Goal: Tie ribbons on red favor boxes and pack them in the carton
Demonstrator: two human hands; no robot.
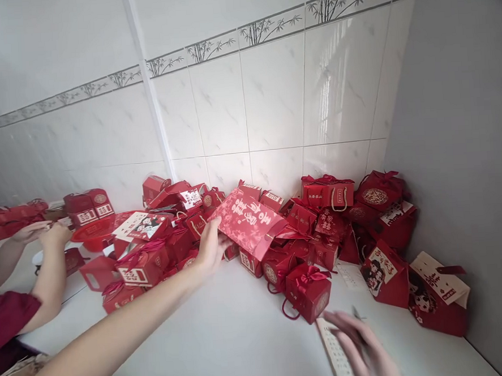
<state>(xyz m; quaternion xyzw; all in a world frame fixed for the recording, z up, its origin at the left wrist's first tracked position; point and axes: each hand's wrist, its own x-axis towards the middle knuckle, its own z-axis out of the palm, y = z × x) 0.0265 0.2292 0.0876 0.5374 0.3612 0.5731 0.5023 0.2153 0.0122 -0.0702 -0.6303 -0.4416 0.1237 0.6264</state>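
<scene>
My left hand [212, 250] is closed on the left edge of a flat red gift box [251, 221] with white lettering and a floral print, raised above the table and tilted. My right hand [363, 345] is smeared by motion at the lower right, with its fingers curled. From it sticks a thin dark pen [357, 314], partly hidden by the fingers. Beneath that hand lies a narrow notepad [336, 353] with handwritten lines. Right behind the notepad is a red box with a ribbon bow [309, 289].
Red gift boxes are heaped along the tiled wall [271, 101], with several standing at right, including a pointed box [384, 276]. A red basin [94, 229] stands at left. Beside it, a co-worker's hands [52, 234] meet over the white table [217, 332].
</scene>
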